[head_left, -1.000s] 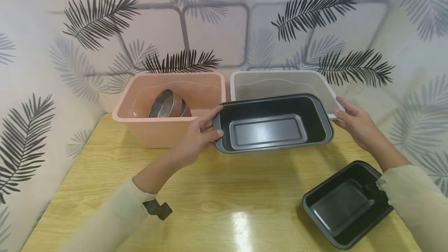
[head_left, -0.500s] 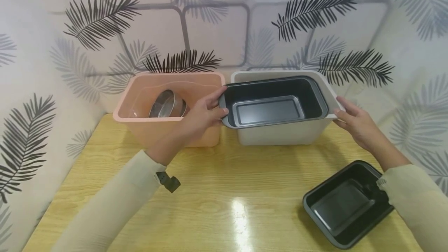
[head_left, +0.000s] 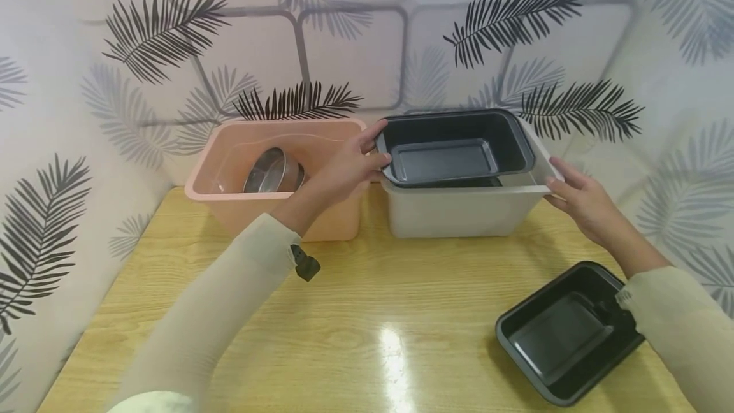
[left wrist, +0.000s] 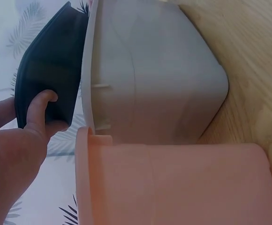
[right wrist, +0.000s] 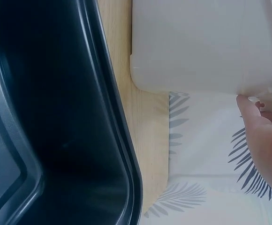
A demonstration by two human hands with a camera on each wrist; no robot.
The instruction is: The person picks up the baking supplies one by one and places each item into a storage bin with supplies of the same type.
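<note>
My left hand (head_left: pixel 352 167) grips the left end of a long dark loaf pan (head_left: pixel 447 158), thumb over its rim. The pan is held over the mouth of a white plastic bin (head_left: pixel 453 215), its front edge just above the bin's front rim. In the left wrist view, the pan's dark outer side (left wrist: pixel 56 70) shows above the bin's rim, with fingers curled against it. My right hand (head_left: pixel 590 212) pinches the right rim of the white bin. The right wrist view shows that thumb (right wrist: pixel 248 108) at the bin's rim. Most of the bin's inside is hidden under the pan.
A pink bin (head_left: pixel 281 215) stands left of the white one, holding round metal cake tins (head_left: pixel 269 171). A second dark baking pan (head_left: pixel 559 330) lies on the wooden table (head_left: pixel 321 336) at the right, under my right forearm. A patterned wall (head_left: pixel 355 56) rises behind the bins.
My left hand has carried the loaf pan away from me and up, from in front of the white bin to over its mouth. The right hand has stayed at the bin's rim.
</note>
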